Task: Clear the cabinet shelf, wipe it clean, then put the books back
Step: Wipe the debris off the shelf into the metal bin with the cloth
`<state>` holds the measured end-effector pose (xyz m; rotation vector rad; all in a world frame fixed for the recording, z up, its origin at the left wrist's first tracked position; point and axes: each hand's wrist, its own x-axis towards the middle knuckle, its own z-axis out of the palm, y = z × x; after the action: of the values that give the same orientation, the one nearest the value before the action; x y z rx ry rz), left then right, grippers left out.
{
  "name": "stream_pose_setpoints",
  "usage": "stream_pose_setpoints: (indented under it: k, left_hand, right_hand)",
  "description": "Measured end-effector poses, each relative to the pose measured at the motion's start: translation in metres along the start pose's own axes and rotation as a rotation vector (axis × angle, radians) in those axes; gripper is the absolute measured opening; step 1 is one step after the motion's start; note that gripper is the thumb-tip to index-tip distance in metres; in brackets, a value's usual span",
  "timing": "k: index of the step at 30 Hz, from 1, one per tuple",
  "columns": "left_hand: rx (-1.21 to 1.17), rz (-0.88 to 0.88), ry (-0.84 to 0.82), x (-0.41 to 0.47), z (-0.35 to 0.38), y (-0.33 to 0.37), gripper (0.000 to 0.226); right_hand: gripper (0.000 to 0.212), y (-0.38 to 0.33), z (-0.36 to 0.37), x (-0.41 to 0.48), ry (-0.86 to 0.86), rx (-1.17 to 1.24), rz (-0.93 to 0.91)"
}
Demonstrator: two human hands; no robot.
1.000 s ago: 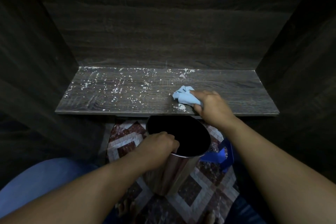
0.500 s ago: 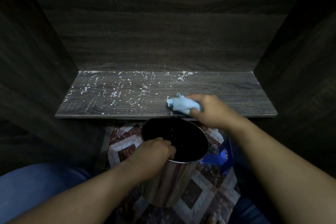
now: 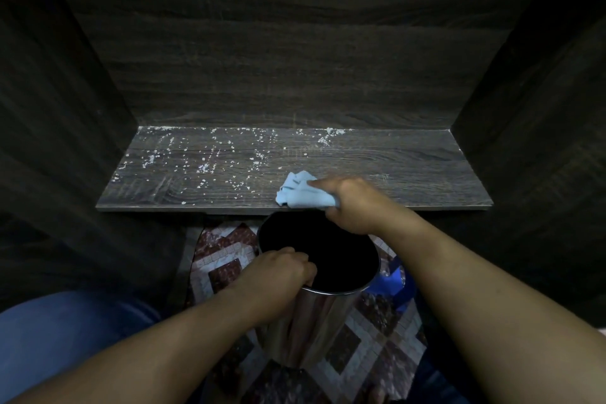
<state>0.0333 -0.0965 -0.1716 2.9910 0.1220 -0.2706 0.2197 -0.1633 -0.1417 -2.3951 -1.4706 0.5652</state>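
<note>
The dark wooden cabinet shelf [image 3: 410,170] holds no books; white crumbs [image 3: 203,167] speckle its left and middle, while its right part looks clean. My right hand [image 3: 354,203] grips a crumpled light blue cloth [image 3: 300,195] at the shelf's front edge, near the middle. Just below that edge, my left hand [image 3: 278,275] grips the rim of a shiny metal bin [image 3: 314,321] with a dark inside. No books are in view.
The cabinet's dark side walls [image 3: 65,141] and back panel [image 3: 295,59] close in the shelf. Below lies a patterned tile floor [image 3: 223,259]. A blue object [image 3: 390,282] sits behind the bin on the right. My blue-clad knee [image 3: 59,338] is at lower left.
My right hand has dragged the cloth forward to the shelf's front edge, over the bin. The left hand has kept hold of the bin's rim.
</note>
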Motion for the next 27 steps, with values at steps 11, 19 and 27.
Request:
stream_pose_setpoints:
  k: [11,19,27]
  left_hand:
    - [-0.021,0.000,-0.022,-0.010,-0.003,-0.004,0.030]
    - [-0.018,-0.004,-0.023,-0.007,-0.007,-0.004,0.032]
    - [-0.018,-0.022,-0.001,-0.006,-0.006,-0.009,0.027]
  right_hand:
    - [0.052,-0.001,-0.023,-0.016,0.148,0.025,0.017]
    - [0.065,0.017,-0.004,-0.007,0.122,-0.077,0.226]
    - [0.060,-0.001,-0.012,-0.005,-0.048,0.036,0.060]
